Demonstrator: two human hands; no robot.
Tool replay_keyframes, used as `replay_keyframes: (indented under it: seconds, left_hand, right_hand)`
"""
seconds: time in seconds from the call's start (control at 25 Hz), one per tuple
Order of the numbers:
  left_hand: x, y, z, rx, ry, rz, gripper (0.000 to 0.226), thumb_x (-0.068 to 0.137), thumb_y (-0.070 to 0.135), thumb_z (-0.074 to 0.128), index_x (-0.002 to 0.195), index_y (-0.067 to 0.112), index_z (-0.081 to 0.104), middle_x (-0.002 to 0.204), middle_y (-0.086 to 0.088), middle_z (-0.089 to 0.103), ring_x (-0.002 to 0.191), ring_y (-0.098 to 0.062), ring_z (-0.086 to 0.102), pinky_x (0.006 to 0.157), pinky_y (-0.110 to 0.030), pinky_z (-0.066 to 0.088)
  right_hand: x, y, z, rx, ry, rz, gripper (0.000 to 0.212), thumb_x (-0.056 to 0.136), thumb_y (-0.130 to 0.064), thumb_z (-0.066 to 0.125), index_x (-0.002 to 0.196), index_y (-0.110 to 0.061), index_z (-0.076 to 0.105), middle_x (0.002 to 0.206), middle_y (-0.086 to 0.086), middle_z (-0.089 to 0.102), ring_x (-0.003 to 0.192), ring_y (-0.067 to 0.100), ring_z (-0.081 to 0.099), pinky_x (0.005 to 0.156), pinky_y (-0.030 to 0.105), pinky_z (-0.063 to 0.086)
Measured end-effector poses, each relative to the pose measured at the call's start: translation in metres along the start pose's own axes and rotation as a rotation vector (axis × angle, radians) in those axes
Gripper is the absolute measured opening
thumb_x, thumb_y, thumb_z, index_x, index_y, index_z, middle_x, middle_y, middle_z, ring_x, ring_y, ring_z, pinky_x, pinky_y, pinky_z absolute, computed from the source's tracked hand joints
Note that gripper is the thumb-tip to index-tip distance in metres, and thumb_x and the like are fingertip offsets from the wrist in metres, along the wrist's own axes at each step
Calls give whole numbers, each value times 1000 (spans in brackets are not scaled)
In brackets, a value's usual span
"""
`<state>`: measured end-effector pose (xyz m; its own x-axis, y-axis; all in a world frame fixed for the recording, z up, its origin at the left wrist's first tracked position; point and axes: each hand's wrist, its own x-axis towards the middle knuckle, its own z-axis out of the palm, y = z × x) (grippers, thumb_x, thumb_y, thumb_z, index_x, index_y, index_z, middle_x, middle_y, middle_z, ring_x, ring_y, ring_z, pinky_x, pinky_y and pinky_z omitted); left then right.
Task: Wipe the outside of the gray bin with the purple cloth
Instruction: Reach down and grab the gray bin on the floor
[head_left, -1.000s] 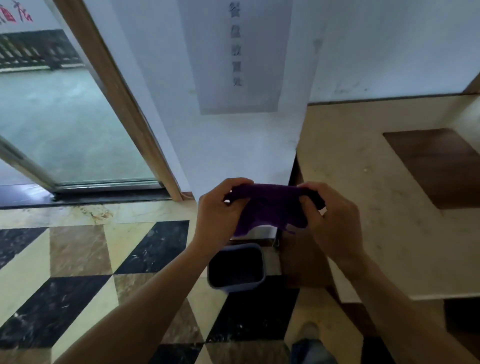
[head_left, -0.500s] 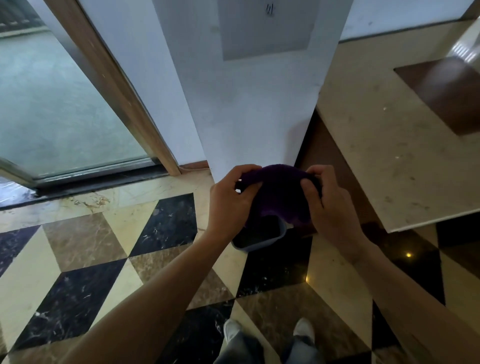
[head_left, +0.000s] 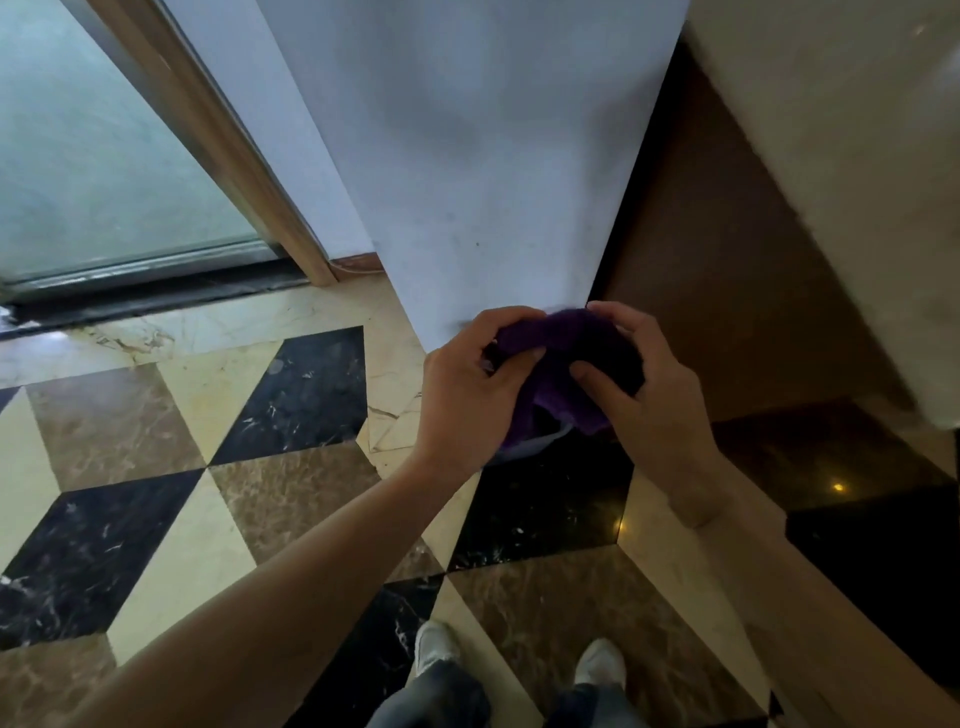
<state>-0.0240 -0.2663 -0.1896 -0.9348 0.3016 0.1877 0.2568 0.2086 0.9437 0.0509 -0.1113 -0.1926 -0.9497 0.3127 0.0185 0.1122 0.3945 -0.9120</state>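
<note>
The purple cloth (head_left: 561, 358) is bunched between both my hands, held in the air in front of a white pillar. My left hand (head_left: 467, 395) grips its left end and my right hand (head_left: 644, 395) grips its right end. The gray bin (head_left: 540, 441) stands on the floor directly below the cloth. Only a sliver of its pale rim shows under the cloth and my hands; its outside walls are hidden.
A white pillar (head_left: 488, 156) rises just behind the bin. A glass door with a wooden frame (head_left: 218, 130) is at the left. A beige stone counter (head_left: 841, 156) overhangs at the right. My two shoes (head_left: 519, 654) stand on the checkered marble floor (head_left: 208, 467).
The view has tilted down and closer to the floor. My hands have bunched the cloth tighter, and it now covers nearly all of the bin, whose open top showed a second ago.
</note>
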Motion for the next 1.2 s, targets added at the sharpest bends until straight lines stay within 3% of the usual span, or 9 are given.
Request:
replay_keyframes:
  seconds: [0.08, 0.28, 0.4, 0.6, 0.72, 0.84, 0.96, 1.08, 1.2]
  left_hand:
    - [-16, -60, 18, -38, -18, -22, 26, 86, 12, 69, 107, 28, 70, 96, 15, 73, 90, -9, 70, 77, -27, 57]
    - [-71, -228, 60, -126, -24, -38, 23, 87, 10, 70, 107, 21, 73, 99, 15, 75, 93, -6, 70, 74, -18, 54]
    - [-105, -328, 81, -146, -68, -92, 25, 83, 10, 74, 101, 26, 76, 93, 8, 77, 89, -10, 72, 73, -25, 57]
    - [-151, -449, 101, 25, -183, -148, 23, 73, 14, 81, 80, 34, 73, 80, 9, 75, 72, -6, 70, 64, -20, 54]
    - [-160, -475, 97, 149, -235, -150, 24, 73, 19, 82, 74, 35, 65, 70, 16, 69, 64, 2, 63, 56, -12, 47]
    - [-156, -462, 83, 335, -301, -36, 21, 76, 30, 78, 83, 35, 58, 70, 15, 64, 66, 5, 60, 56, -9, 42]
    - [-138, -454, 67, 536, -294, 288, 26, 83, 49, 61, 102, 32, 57, 90, 12, 65, 78, -2, 60, 65, -21, 51]
    - [-105, -464, 53, 827, -75, 625, 33, 92, 47, 52, 113, 22, 58, 112, -4, 60, 104, -21, 51, 80, -32, 42]
    - [-74, -464, 36, 1093, -178, 513, 44, 96, 50, 41, 125, 18, 53, 117, -10, 61, 107, -31, 55, 90, -44, 40]
  right_hand:
    - [-2, 58, 22, -11, -11, -12, 44, 96, -22, 61, 130, -47, 48, 111, -34, 61, 107, -8, 59, 90, 27, 56]
    - [-25, 218, 103, 23, 66, -72, 36, 99, -16, 55, 130, -35, 57, 119, -16, 66, 108, 1, 62, 87, 30, 56]
    - [-45, 313, 146, 74, 87, -42, 31, 99, -12, 53, 120, -33, 63, 110, -19, 68, 104, 0, 64, 83, 24, 56]
    - [-72, 427, 187, 22, -25, -39, 34, 98, -10, 56, 114, -38, 65, 106, -21, 69, 100, -2, 65, 79, 9, 48]
    - [-82, 447, 203, -10, -82, -42, 37, 97, -8, 56, 118, -37, 66, 106, -20, 71, 100, -1, 66, 82, 12, 48]
    - [-93, 435, 204, 23, -77, 6, 35, 98, -8, 56, 115, -35, 69, 105, -17, 72, 100, 0, 66, 84, 18, 52]
    - [-98, 425, 199, 193, -13, 83, 34, 99, -10, 53, 110, -37, 70, 105, -17, 73, 98, 1, 68, 79, 18, 55]
    - [-95, 422, 192, 323, 142, 272, 32, 97, -9, 53, 100, -35, 72, 101, -10, 74, 97, 11, 69, 75, 25, 56]
    - [-93, 413, 182, 418, 248, 444, 27, 96, -6, 54, 99, -26, 71, 108, 4, 72, 102, 24, 67, 85, 38, 56]
